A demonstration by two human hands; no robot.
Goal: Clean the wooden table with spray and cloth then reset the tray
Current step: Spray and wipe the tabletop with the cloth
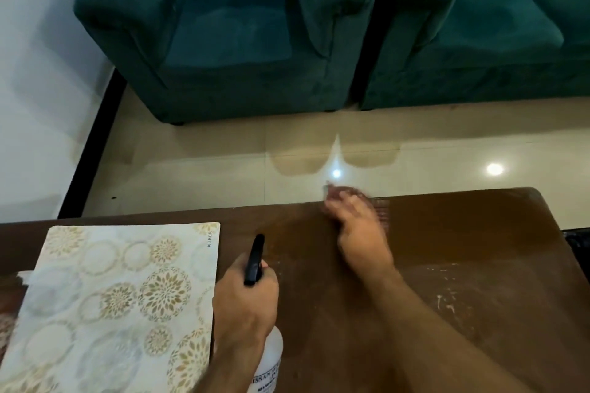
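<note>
My left hand (244,300) grips the neck of a white spray bottle (268,360) with a black trigger head (254,260), held upright over the brown wooden table (463,233). My right hand (357,223) is blurred with motion near the table's far edge and presses on a reddish checked cloth (381,210), most of which is hidden under the fingers. A flat white tray (111,306) with a gold floral pattern lies on the table's left part, just left of the bottle. White smears (447,297) mark the wood at the right.
Two teal velvet armchairs (239,32) stand on the glossy beige tile floor (223,163) beyond the table. A white wall (38,73) with a black skirting runs along the left. A dark item shows at the far right edge.
</note>
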